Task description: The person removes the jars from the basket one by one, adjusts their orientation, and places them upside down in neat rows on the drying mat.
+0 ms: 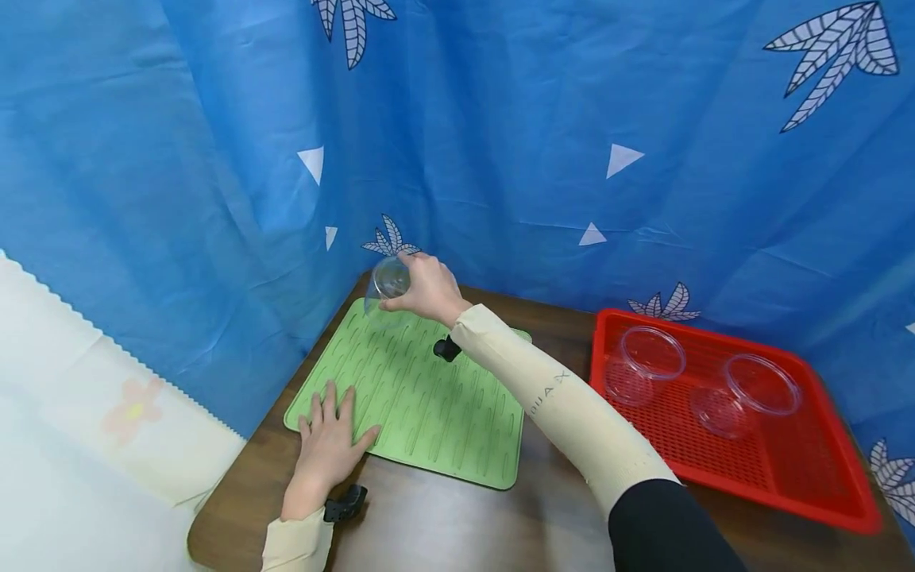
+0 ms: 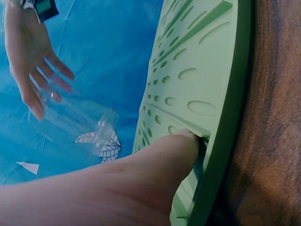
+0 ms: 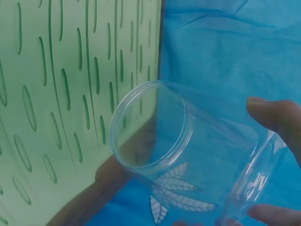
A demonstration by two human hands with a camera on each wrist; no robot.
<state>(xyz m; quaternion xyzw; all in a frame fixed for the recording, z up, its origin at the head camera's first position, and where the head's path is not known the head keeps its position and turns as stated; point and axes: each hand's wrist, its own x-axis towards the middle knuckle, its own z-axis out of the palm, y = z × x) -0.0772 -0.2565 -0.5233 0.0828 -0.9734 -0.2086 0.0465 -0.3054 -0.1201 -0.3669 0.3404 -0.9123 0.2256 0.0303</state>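
Note:
My right hand grips a clear plastic jar above the far left corner of the green ridged mat. In the right wrist view the jar lies between thumb and fingers at its closed end, its open, ringed rim turned toward the mat. My left hand rests with spread fingers on the mat's near left edge. The left wrist view has its thumb on the mat's rim, with the right hand and the see-through jar beyond.
A red perforated basket stands on the right of the brown wooden table. Two clear jars, one on the left and one on the right, are inside it. A blue patterned curtain hangs behind the table.

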